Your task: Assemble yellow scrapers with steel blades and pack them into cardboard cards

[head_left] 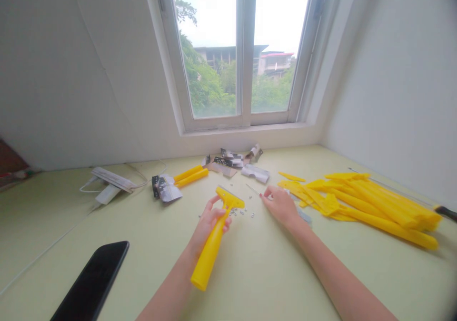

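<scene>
My left hand (pixel 207 220) is wrapped round the neck of a yellow scraper (pixel 210 250). The scraper's wide head, with a metal blade along its edge, points up and away, while its round handle slants down toward me. To the right, my right hand (pixel 280 204) has its fingers closed on a screwdriver (pixel 253 188); the thin metal shaft sticks out to the left and the hand hides most of the handle. Small metal nuts (pixel 242 211) lie scattered on the table between my hands, some partly behind the scraper.
Yellow scraper handles and heads (pixel 374 202) are piled at right, beside a long rod with a black grip (pixel 446 212). Two yellow handles (pixel 191 174) and crumpled card packaging (pixel 224 165) lie toward the window. A phone (pixel 94 280) and a power strip (pixel 113 179) are at left.
</scene>
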Demonstrator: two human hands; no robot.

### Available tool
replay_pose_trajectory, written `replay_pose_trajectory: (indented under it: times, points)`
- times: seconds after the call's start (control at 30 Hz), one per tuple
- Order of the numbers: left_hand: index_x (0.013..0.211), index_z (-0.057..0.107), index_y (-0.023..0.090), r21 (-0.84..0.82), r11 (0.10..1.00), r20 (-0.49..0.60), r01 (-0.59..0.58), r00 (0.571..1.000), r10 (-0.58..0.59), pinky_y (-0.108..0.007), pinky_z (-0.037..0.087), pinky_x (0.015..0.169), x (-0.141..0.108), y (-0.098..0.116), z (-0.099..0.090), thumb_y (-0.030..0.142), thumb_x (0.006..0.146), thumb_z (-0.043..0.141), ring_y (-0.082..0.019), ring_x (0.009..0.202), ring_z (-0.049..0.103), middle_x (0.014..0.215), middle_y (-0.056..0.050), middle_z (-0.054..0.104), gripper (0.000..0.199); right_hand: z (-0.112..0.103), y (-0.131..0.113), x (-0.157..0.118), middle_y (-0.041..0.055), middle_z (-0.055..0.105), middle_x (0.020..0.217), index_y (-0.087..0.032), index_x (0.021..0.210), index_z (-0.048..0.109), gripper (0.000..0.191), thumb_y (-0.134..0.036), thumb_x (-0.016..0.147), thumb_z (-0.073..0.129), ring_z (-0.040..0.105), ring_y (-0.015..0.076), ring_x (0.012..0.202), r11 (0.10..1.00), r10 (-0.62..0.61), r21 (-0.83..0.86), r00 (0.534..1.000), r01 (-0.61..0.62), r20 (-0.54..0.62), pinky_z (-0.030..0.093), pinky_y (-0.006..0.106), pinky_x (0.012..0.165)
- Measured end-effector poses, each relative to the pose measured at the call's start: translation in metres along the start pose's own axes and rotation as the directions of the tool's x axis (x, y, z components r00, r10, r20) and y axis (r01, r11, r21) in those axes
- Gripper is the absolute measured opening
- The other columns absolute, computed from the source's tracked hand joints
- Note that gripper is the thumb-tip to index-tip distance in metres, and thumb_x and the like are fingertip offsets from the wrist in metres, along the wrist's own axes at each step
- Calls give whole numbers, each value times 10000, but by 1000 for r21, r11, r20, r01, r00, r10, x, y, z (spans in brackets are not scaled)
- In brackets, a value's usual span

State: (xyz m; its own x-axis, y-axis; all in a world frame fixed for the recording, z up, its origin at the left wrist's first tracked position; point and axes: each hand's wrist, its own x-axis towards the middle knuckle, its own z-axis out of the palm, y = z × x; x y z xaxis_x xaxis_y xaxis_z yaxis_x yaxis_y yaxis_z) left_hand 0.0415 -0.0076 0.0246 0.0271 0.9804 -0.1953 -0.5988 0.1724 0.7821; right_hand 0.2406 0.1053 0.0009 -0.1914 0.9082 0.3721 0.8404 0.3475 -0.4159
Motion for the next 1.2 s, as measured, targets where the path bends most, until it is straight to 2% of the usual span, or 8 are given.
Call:
replay_pose_trajectory:
  times: [0.13,0.23,0.37,0.5,0.73,0.93,1.1,1.2]
  points:
    - [1140,321,271,-5,1000,4,-3,1000,3,-140,338,417,0,0,0,142,661,540,-42,476,485,841,-14,517,542,4,-5,0,63,620,790,-177,718,596,116,-193,742,484,523,199,824,997,-73,-8,997,73,-10,363,283,715]
    - [1131,330,278,-4,1000,2,2,1000,-2,-139,342,421,-1,1,1,134,673,522,-38,473,480,837,-7,509,516,8,-13,-1,59,609,928,-186,866,609,175,-155,755,477,480,196,927,976,-219,1,976,219,-14,335,295,813]
    - [1120,339,273,-2,1000,1,5,1000,-5,-136,342,416,-3,3,2,129,689,504,-37,478,477,857,-12,503,484,14,-23,-1,49,621,869,-198,818,624,198,-116,783,448,494,185,876,926,-376,-5,925,377,53,321,305,785]
    - [1117,336,280,-8,1000,2,24,1000,-24,-141,347,411,-2,4,2,120,687,496,-43,470,474,825,-1,496,486,15,-24,1,39,613,711,-174,621,579,237,-73,774,429,515,162,741,930,-366,-2,928,367,75,313,293,722]
    - [1102,358,268,-18,1000,-9,-8,1000,7,-131,342,403,-8,5,9,115,691,488,-33,460,467,807,8,487,457,15,-20,1,35,619,682,-171,623,582,224,-30,718,436,535,152,707,934,-352,84,934,347,55,344,277,729]
    - [1096,345,270,-7,1000,2,-4,1000,4,-126,341,400,-9,5,10,111,705,469,-30,461,468,823,6,480,440,10,-23,-2,46,658,795,-177,770,608,214,-101,772,408,585,159,747,931,-276,238,961,276,-32,437,271,696]
    - [1099,338,266,15,1000,0,-4,1000,4,-120,339,402,-8,5,10,114,715,459,-29,465,471,836,-4,490,431,-4,-38,-11,21,673,786,-196,771,627,116,-226,768,515,612,158,748,743,-196,635,976,210,-93,483,289,715]
    - [1099,335,263,14,1000,4,-7,1000,7,-117,334,397,-8,5,11,110,713,457,-30,461,469,829,-7,499,433,-11,-49,-17,25,669,774,-200,772,642,109,-231,760,538,608,158,731,674,-234,700,967,235,-98,491,299,703]
